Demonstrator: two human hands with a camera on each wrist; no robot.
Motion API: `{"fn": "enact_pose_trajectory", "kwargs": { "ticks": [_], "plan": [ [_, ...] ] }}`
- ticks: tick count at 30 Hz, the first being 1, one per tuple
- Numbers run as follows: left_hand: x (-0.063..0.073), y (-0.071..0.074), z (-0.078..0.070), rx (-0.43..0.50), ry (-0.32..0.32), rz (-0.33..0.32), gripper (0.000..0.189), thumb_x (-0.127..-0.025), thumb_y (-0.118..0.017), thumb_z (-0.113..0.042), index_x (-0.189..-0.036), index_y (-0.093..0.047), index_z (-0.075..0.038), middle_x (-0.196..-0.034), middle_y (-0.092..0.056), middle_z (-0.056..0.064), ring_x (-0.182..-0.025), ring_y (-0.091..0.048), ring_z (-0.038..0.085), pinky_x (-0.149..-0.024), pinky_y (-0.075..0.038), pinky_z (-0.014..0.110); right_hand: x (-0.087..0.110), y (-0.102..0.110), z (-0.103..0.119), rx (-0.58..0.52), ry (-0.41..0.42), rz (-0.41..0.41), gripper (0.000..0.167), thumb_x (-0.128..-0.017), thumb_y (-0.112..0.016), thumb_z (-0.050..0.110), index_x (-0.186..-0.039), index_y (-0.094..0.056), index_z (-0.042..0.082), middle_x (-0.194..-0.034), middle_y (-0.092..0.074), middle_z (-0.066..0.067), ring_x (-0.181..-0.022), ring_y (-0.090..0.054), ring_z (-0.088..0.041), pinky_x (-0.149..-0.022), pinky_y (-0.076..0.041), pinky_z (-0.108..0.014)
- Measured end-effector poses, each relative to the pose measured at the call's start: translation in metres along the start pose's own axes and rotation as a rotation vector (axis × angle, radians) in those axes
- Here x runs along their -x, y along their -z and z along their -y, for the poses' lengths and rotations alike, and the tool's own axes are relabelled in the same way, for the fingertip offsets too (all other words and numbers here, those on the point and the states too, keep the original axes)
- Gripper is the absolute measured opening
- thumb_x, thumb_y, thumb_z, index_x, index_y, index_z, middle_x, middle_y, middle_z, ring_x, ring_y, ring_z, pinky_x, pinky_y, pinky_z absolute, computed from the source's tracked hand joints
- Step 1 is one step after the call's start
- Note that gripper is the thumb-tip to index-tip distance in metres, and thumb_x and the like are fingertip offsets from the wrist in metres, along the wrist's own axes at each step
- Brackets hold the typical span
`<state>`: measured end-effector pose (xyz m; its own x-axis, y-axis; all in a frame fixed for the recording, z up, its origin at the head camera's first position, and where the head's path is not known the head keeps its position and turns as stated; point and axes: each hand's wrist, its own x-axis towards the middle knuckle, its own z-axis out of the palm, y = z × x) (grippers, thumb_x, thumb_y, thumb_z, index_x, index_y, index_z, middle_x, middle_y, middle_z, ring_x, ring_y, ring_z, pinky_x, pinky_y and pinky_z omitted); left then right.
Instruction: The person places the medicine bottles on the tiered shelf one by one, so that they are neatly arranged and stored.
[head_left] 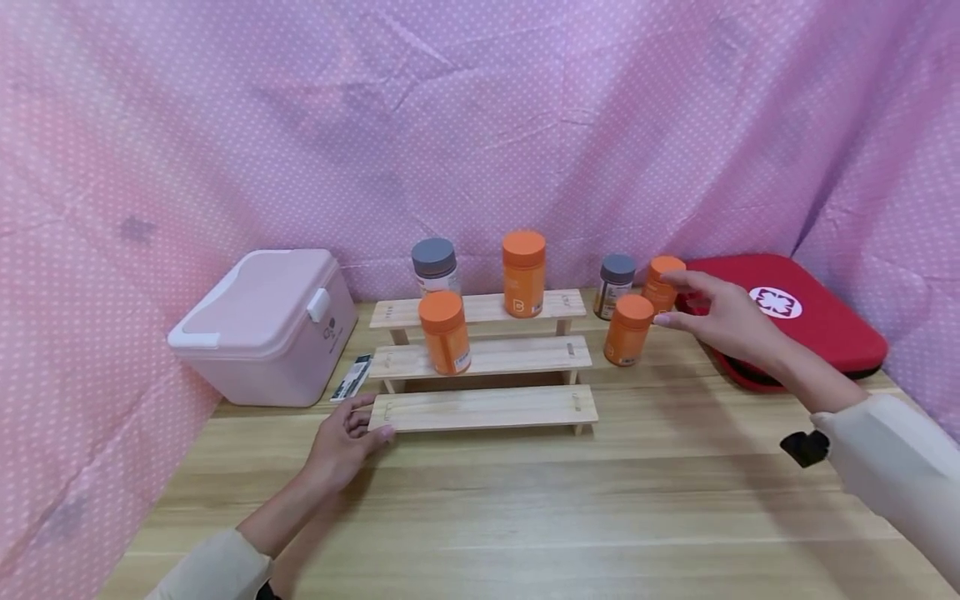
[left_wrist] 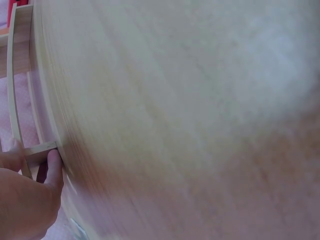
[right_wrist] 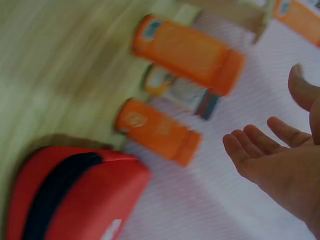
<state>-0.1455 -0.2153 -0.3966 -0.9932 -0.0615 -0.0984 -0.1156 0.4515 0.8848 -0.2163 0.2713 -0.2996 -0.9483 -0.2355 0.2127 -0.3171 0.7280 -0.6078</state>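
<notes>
My left hand (head_left: 341,442) grips the left end of the lowest board of a three-step wooden rack (head_left: 480,410); in the left wrist view its thumb and fingers (left_wrist: 54,170) pinch around that end. My right hand (head_left: 727,321) is held out with fingers spread beside an orange bottle (head_left: 628,331). In the right wrist view a gap shows between that hand (right_wrist: 280,170) and the bottles. Behind stand a second orange bottle (head_left: 660,292) and a small grey-capped bottle (head_left: 615,287). On the rack, one orange bottle (head_left: 446,333) is on the middle step; another orange bottle (head_left: 524,275) and a grey-capped bottle (head_left: 435,265) are on top.
A pale pink lidded box (head_left: 262,325) sits left of the rack, with a small printed card (head_left: 351,377) between them. At the right lies a red first-aid case (head_left: 817,317) with a white emblem. Pink dotted cloth (head_left: 480,125) hangs behind the wooden table (head_left: 525,517).
</notes>
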Motion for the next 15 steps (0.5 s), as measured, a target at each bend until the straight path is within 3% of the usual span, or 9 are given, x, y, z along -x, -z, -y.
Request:
{"fn": "enact_pose_trajectory", "kwargs": {
  "ticks": [8, 12, 15],
  "plan": [
    [-0.001, 0.001, 0.001, 0.011, 0.0, 0.0, 0.058, -0.088, -0.069, -0.005, -0.138, -0.039, 0.0, -0.121, -0.062, 0.022, -0.108, -0.061, 0.028, -0.08, -0.049, 0.019, -0.021, -0.019, -0.029, -0.145, -0.053, 0.175, 0.075, -0.089, -0.07, 0.03, -0.147, -0.033, -0.001, -0.139, -0.046, -0.025, -0.123, -0.048, -0.041, -0.099, -0.041, -0.052],
    [0.0, 0.001, 0.0, 0.015, -0.002, -0.006, 0.057, -0.087, -0.07, -0.005, -0.137, -0.041, 0.0, -0.117, -0.063, 0.022, -0.107, -0.062, 0.028, -0.079, -0.049, 0.019, -0.025, -0.029, -0.033, -0.159, -0.049, 0.206, 0.073, -0.09, -0.068, 0.032, -0.148, -0.034, 0.005, -0.139, -0.047, -0.022, -0.121, -0.049, -0.038, -0.095, -0.046, -0.045],
    [0.002, 0.001, 0.0, 0.012, -0.004, -0.009, 0.057, -0.087, -0.07, -0.005, -0.136, -0.041, 0.001, -0.115, -0.064, 0.021, -0.106, -0.062, 0.028, -0.078, -0.049, 0.019, -0.026, -0.034, -0.033, -0.152, -0.035, 0.178, 0.068, -0.091, -0.067, 0.031, -0.146, -0.037, 0.005, -0.137, -0.048, -0.022, -0.119, -0.05, -0.038, -0.094, -0.046, -0.047]
  ]
}}
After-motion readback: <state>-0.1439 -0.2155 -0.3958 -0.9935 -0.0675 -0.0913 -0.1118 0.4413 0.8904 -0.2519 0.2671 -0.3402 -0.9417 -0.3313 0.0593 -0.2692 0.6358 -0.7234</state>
